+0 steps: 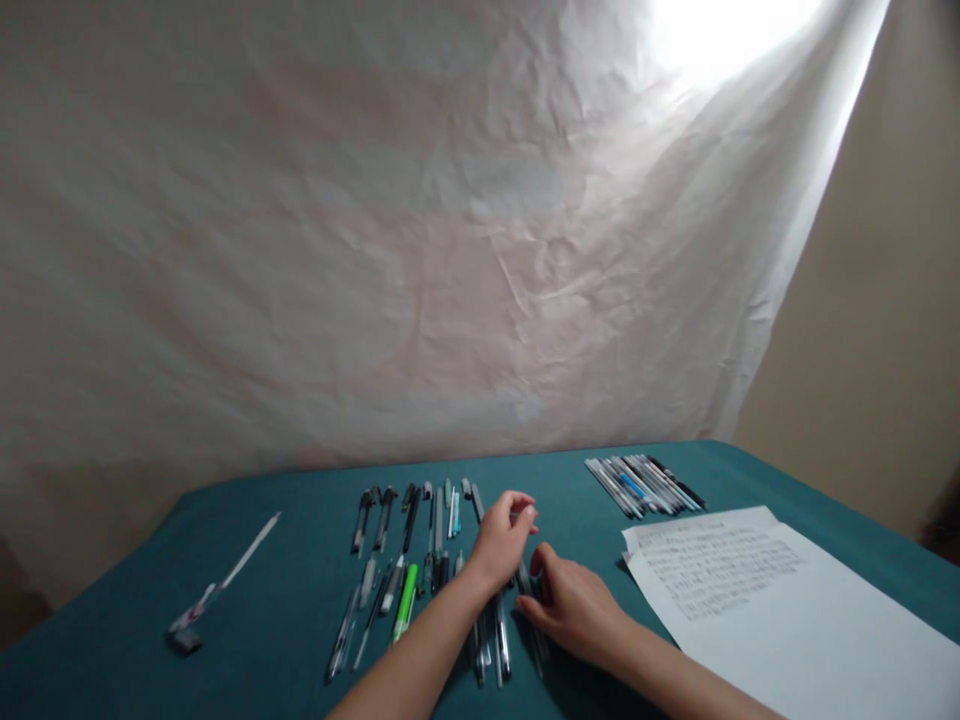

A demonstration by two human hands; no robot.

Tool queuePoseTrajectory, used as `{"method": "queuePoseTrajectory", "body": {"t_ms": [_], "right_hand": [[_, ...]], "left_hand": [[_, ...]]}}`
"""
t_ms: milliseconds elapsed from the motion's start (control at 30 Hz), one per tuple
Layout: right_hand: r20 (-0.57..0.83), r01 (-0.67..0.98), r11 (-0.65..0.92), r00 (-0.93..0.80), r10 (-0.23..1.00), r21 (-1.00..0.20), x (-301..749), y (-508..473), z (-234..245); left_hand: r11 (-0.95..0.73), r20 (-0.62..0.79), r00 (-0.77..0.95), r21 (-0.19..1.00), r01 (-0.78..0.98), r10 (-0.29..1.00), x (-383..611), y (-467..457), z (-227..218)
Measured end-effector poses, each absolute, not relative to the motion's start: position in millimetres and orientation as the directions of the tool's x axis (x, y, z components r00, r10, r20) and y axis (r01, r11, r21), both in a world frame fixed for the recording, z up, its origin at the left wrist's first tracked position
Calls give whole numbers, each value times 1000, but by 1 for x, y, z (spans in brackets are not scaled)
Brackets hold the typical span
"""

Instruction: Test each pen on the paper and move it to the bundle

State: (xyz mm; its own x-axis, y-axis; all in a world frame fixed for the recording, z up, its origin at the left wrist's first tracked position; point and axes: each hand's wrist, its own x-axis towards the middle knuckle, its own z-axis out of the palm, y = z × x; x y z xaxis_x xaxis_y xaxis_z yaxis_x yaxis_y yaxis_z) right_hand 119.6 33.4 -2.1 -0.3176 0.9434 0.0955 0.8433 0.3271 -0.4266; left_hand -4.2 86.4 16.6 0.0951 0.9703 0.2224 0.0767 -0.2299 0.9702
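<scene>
My left hand point(504, 540) is raised over the pens near the middle of the table, its fingers curled towards the thumb; whatever it may hold is too small to make out. To its right, my right hand point(574, 605) rests low, thumb and fingers closing around a clear pen point(538, 650) that lies on the cloth. Just left of that pen are more clear pens point(501, 640), partly under my left wrist. A bright green highlighter point(406, 600) lies left of my left forearm, among several pens and loose caps in two rough rows.
A bundle of pens and refills point(645, 485) lies at the back right. Written paper sheets point(810, 620) cover the right side. At far left lie a thin white stick-like item point(251, 550) and a dark small block point(184, 641). A pale sheet point(450, 250) hangs behind the green-clothed table point(270, 640).
</scene>
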Motion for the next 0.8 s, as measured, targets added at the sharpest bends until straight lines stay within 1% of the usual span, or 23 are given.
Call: {"method": "queuePoseTrajectory", "body": {"t_ms": [100, 167, 333, 433, 533, 600, 667, 700, 733, 800], "right_hand": [[108, 848, 317, -300, 948, -426, 123, 38, -5], [107, 853, 306, -288, 952, -422, 128, 42, -5], [85, 857, 316, -309, 947, -407, 141, 46, 1], [83, 896, 297, -286, 955, -329, 149, 48, -1], [93, 934, 266, -251, 964, -239, 155, 51, -7], [119, 936, 269, -247, 962, -226, 157, 53, -9], [136, 920, 275, -245, 960, -281, 159, 57, -8], [145, 897, 284, -249, 958, -338, 159, 58, -6], [155, 860, 296, -254, 955, -415, 159, 59, -3], [159, 724, 313, -275, 948, -615, 157, 61, 4]], "left_hand": [[-259, 252, 114, 964, 56, 961, -6, 67, 15], [-274, 269, 151, 962, 11, 951, -7, 50, 14], [-191, 192, 175, 981, -21, 966, -1, 16, 9], [-163, 160, 207, 987, -6, 965, 3, 7, 6], [-162, 157, 252, 987, 1, 955, 5, 2, 5], [-153, 152, 274, 988, -15, 950, 6, 0, 5], [-121, 128, 275, 992, -42, 953, 7, -1, 4], [-99, 111, 262, 993, -59, 959, 8, -1, 2], [-78, 95, 239, 994, -78, 966, 8, -1, 1], [-50, 68, 177, 993, -106, 982, 8, 2, -3]]}}
